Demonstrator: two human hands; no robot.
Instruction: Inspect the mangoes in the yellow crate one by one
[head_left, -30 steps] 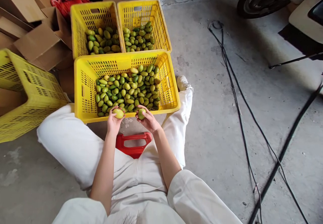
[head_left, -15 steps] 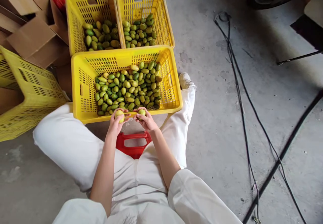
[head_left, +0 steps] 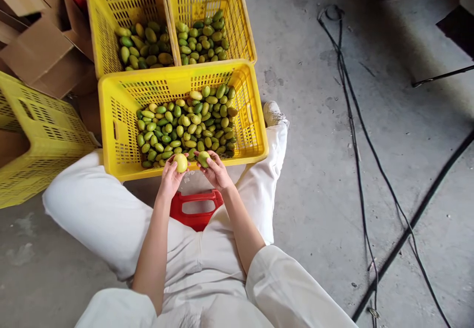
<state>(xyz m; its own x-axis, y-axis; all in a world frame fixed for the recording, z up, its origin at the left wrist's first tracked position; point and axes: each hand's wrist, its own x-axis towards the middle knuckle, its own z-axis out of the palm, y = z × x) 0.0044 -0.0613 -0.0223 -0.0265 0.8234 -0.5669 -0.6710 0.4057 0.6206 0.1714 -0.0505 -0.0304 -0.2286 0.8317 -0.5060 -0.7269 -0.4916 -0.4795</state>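
My left hand (head_left: 169, 179) is closed around a round, pale yellow-green fruit (head_left: 180, 163). My right hand (head_left: 217, 174) grips a greener fruit (head_left: 203, 159), a short gap away from the first. Both hands are at the near rim of a large yellow plastic crate (head_left: 128, 171), which stands between my legs. Inside it lie many small oval fruits (head_left: 179, 131), green to yellow; their exact kind I cannot tell. The fingertips are partly hidden behind the held fruits.
Behind stand two yellow crates, the left one (head_left: 99, 27) and the right one (head_left: 244, 22), holding larger-looking similar fruits. Another yellow crate (head_left: 55, 121) lies tilted at left, near cardboard boxes (head_left: 44, 52). Below my hands is a red stool (head_left: 196, 224). Black cables (head_left: 365, 130) cross the floor at right.
Both fruits have been lifted slightly and turned in my fingers, so more of each shows. The view has shifted a little, with the crates appearing slightly higher and further left.
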